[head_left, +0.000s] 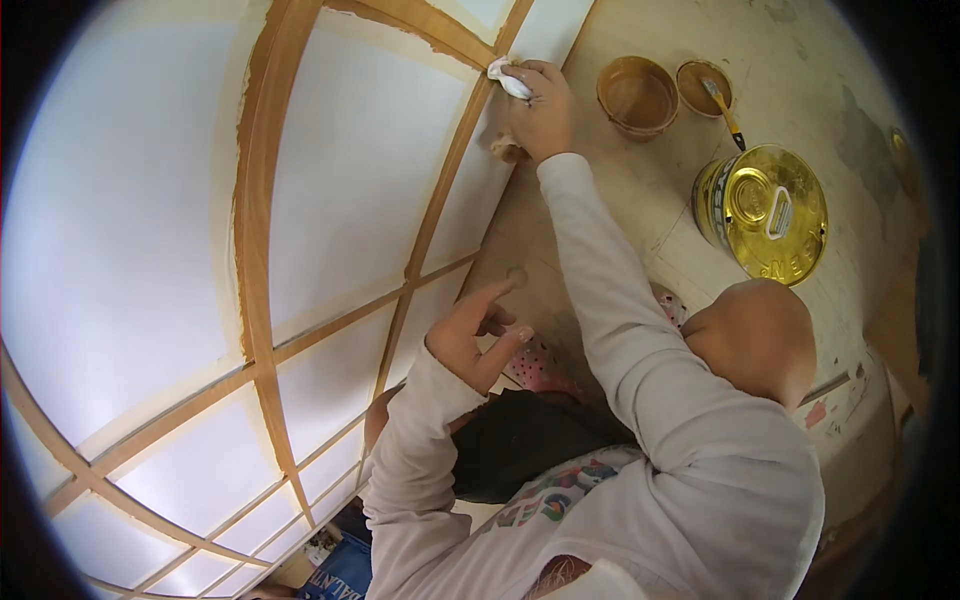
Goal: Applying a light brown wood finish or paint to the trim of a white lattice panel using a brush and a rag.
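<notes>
My right hand [543,105] reaches far forward and grips a white cloth [511,80]. The cloth presses against a brown wooden strip of the lattice frame [445,190], close to where two strips cross. A crumpled beige piece [507,149] shows just under the hand; whether it belongs to the cloth I cannot tell. White panes [370,170] fill the frame, with pale tape-like bands along many of their edges. My left hand [470,335] hovers nearer my body beside the frame, index finger and thumb apart, the other fingers curled, holding nothing.
To the right on the floor stand a brown tub [637,97] and a smaller tub [704,88] with a paintbrush [724,113] laid across it. Closer in is a gold metal can [765,215]. My bare knee [755,335] juts out below it. Something blue [340,572] lies at the bottom left.
</notes>
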Available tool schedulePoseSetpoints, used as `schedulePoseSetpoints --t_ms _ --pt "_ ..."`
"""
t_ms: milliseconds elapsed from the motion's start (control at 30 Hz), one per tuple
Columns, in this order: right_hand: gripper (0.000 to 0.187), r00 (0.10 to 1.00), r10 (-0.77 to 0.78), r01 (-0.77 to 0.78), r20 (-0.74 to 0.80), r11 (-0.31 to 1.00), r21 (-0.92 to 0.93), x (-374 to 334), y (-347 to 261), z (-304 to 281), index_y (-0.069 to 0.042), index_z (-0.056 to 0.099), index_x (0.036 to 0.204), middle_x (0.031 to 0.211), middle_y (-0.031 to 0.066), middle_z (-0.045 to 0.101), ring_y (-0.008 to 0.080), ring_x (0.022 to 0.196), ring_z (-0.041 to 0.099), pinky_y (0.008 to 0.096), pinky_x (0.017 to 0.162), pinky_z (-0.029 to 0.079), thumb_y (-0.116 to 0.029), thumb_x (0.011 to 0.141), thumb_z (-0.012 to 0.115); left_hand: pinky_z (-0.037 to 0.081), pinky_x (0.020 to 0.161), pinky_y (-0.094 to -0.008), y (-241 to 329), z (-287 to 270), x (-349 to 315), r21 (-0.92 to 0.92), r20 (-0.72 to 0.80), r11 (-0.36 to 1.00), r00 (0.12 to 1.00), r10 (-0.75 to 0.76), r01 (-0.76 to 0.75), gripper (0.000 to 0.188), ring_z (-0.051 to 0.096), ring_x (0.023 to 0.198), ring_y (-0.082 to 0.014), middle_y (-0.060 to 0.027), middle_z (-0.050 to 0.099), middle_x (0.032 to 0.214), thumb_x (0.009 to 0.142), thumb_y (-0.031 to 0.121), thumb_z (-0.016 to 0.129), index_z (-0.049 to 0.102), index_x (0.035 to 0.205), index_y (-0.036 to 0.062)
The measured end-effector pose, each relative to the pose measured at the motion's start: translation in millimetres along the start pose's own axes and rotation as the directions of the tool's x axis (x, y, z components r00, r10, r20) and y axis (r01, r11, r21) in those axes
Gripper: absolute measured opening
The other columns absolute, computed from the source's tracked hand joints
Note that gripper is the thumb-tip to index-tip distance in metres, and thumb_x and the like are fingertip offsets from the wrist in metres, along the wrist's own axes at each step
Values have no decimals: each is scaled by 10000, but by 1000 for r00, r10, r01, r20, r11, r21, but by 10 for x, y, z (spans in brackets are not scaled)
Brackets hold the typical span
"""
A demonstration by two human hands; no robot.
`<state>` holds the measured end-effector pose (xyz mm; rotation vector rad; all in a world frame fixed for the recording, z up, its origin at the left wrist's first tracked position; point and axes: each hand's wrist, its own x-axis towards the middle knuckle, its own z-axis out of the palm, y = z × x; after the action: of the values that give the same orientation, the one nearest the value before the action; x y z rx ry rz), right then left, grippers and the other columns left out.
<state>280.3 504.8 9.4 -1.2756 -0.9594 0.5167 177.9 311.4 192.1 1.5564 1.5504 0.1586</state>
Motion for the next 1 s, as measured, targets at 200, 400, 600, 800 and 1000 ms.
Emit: schedulePoseSetpoints --t_ms 200,400,600,800,1000 --pt "314 999 -33 33 -16 999 18 116 -438 74 -103 693 943 1007 113 597 295 902 600 355 793 496 1 662 597 482 807 -326 -26 -102 -147 84 -17 995 999 -45 46 508 627 861 -215 -138 637 918 789 170 691 502 1231 5" --pt "354 984 -174 168 -37 977 -133 91 -338 86 -88 682 975 1076 116 566 303 924 582 371 775 496 21 647 607 481 795 -321 -139 -124 -228 28 -27 1000 1000 -13 14 503 624 854 -234 -147 631 916 783 161 693 508 1221 -2" --pt "358 980 -199 199 7 975 -95 161 -945 91 -62 673 981 1040 142 554 316 908 574 377 742 494 8 633 621 486 783 -322 -191 -162 -419 100 -44 995 999 31 -26 512 624 848 -241 -161 623 919 771 159 705 514 1215 -7" --pt "261 908 -406 416 101 901 -126 530 -1770 -207 71 594 990 1004 223 605 295 926 593 360 802 486 -160 879 545 491 767 -333 -310 -84 -434 69 -40 996 997 59 -56 508 626 842 -233 -153 628 905 766 168 710 525 1205 -7" --pt "352 601 333 183 726 827 -531 1531 -2766 -900 30 627 912 956 232 611 317 884 593 405 784 476 -291 771 655 495 729 -308 -449 -59 78 168 203 969 968 148 -183 455 625 772 -205 -103 635 835 791 205 690 549 1193 47"
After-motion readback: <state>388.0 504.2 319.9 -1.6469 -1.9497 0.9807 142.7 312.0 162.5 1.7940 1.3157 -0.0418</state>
